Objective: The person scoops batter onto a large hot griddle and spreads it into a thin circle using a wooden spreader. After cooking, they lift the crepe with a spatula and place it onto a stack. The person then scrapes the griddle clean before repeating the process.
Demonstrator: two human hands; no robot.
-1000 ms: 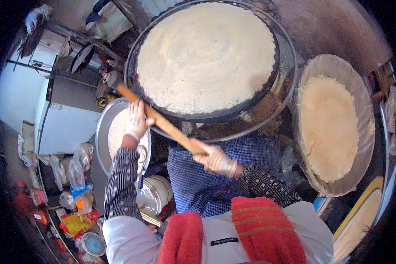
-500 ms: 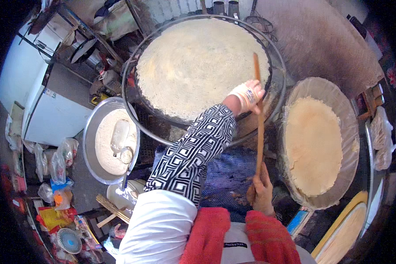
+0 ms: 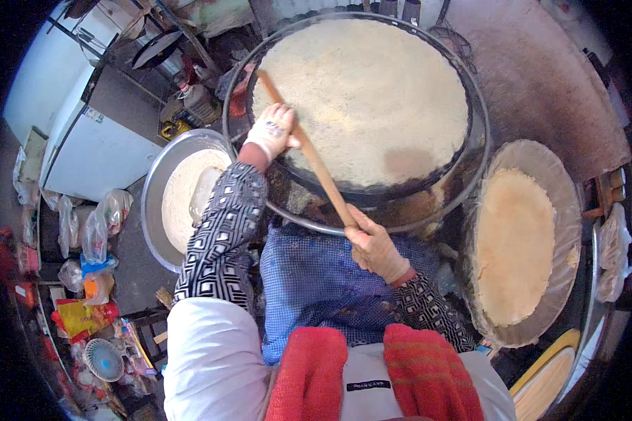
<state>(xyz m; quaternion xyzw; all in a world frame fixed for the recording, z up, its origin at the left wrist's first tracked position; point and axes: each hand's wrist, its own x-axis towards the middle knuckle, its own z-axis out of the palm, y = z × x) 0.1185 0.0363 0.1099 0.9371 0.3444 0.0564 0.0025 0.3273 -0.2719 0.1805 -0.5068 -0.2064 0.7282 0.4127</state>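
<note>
Both my hands grip a long wooden stick (image 3: 321, 171) that slants from the left side of a round griddle (image 3: 376, 188) down to its near edge. My left hand (image 3: 272, 130), in a pale glove, is closed on the upper part. My right hand (image 3: 377, 248) is closed round the lower end, just in front of the metal ring (image 3: 486, 149) around the griddle. A thin, pale sheet of batter (image 3: 365, 91) covers nearly the whole griddle, with a browner patch near its right front.
A metal basin (image 3: 152, 223) at the left holds pale batter and a clear plastic scoop-like container (image 3: 202, 191). On the right, a plastic-lined basket (image 3: 567, 210) carries flat tan pancakes (image 3: 516, 252). A blue checked cloth (image 3: 309, 281) lies before me. Plastic bags and a small fan (image 3: 104, 359) sit lower left.
The stick has swung from the griddle's right side to its left, now slanting the other way. My left hand moved left with it; my right hand moved up and left. The view shifted slightly.
</note>
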